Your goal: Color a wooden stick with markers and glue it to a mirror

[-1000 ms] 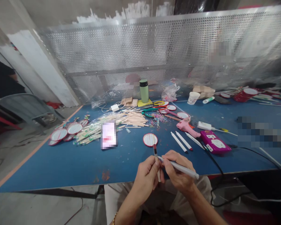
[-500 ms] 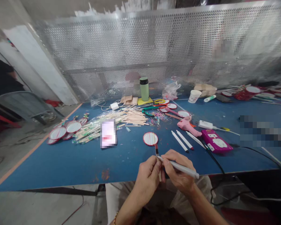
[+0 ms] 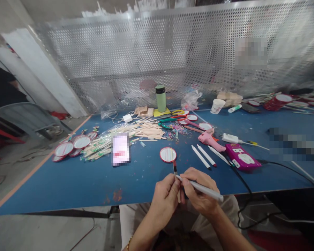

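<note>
My left hand [image 3: 166,191] pinches the wooden stick handle [image 3: 175,168] of a small round paddle with a white disc [image 3: 168,154] and red rim. The stick shows a red band and a black band below the disc. In my right hand [image 3: 200,190] is a white marker pen [image 3: 205,190], held in a writing grip. Its tip meets the stick beside my left fingertips; the exact contact is partly hidden. Two capped white markers [image 3: 201,157] and another white pen [image 3: 219,154] lie to the right of the disc.
Wooden sticks [image 3: 150,129], pliers [image 3: 170,120], a pink glue gun [image 3: 210,140] and a magenta power strip [image 3: 242,157] lie on the blue table [image 3: 89,184]. A phone [image 3: 120,149] and more round paddles [image 3: 64,149] are at left. A green bottle [image 3: 161,99] and paper cup [image 3: 217,106] stand behind.
Both hands keep nearly the same pose. The marker's tip has shifted very slightly along the stick, and the camera view has moved a little.
</note>
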### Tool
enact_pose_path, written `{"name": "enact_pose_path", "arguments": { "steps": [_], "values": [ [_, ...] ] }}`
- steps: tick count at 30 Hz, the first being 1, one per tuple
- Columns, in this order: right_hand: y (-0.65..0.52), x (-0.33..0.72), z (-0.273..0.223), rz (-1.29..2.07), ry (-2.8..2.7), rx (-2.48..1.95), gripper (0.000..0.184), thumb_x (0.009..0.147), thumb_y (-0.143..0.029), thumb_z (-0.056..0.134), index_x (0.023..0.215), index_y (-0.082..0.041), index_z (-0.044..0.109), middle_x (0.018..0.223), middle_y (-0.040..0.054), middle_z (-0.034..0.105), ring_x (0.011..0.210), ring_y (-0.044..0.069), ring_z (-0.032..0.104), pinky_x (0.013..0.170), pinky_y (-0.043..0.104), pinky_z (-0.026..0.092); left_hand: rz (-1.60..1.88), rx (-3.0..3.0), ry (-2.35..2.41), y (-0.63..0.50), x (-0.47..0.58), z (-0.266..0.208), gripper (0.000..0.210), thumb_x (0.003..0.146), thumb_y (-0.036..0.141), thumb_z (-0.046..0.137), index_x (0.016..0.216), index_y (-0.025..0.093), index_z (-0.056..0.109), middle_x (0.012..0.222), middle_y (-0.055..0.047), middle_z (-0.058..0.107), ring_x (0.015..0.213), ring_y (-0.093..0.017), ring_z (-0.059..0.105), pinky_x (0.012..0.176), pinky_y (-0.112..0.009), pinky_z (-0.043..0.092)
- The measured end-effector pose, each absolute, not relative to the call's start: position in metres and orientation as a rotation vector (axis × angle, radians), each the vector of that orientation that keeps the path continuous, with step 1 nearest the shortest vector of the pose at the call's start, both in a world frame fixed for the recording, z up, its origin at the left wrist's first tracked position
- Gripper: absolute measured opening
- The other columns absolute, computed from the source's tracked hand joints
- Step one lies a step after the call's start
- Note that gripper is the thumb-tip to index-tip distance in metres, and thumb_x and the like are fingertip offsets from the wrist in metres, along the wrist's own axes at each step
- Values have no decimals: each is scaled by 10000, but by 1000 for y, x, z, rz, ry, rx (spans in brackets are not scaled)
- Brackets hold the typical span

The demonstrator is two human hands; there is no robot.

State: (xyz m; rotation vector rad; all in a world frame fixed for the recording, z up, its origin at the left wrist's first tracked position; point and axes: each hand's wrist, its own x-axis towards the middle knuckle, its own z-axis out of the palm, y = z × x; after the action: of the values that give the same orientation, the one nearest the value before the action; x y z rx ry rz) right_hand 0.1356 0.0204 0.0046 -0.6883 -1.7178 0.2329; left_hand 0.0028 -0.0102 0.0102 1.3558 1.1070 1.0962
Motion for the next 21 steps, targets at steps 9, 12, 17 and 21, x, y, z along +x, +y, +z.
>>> {"name": "enact_pose_path", "arguments": {
  "steps": [9, 12, 17, 21],
  "values": [
    [21, 135, 6, 218, -1710, -685, 161, 864, -64, 554, 835, -195, 644, 627, -1, 651, 535, 124, 612, 521, 226, 513, 1101, 1334, 1112, -11, 4, 12, 403, 967, 486, 452, 663, 221, 465, 458, 74, 443, 368, -83, 336, 431, -217, 296],
    [20, 136, 5, 233, -1710, -675, 166, 867, -62, 551, 840, -202, 637, 624, -8, 648, 538, 125, 615, 530, 229, 517, 1101, 1332, 1105, -11, 4, 11, 414, 970, 491, 456, 658, 219, 464, 446, 78, 428, 365, -81, 332, 420, -210, 284],
    [18, 137, 2, 219, -1664, -697, 170, 861, -57, 560, 861, -210, 633, 641, -6, 653, 561, 132, 631, 549, 239, 532, 1113, 1307, 1090, -11, 3, 9, 378, 964, 485, 471, 703, 212, 486, 506, 54, 517, 364, -74, 342, 402, -202, 279],
    [17, 137, 5, 220, -1702, -690, 168, 863, -69, 549, 842, -212, 635, 618, -10, 657, 539, 128, 629, 516, 229, 519, 1137, 1312, 1083, -11, 3, 10, 375, 948, 462, 491, 663, 221, 463, 445, 91, 402, 355, -74, 304, 399, -198, 275]
  ]
}}
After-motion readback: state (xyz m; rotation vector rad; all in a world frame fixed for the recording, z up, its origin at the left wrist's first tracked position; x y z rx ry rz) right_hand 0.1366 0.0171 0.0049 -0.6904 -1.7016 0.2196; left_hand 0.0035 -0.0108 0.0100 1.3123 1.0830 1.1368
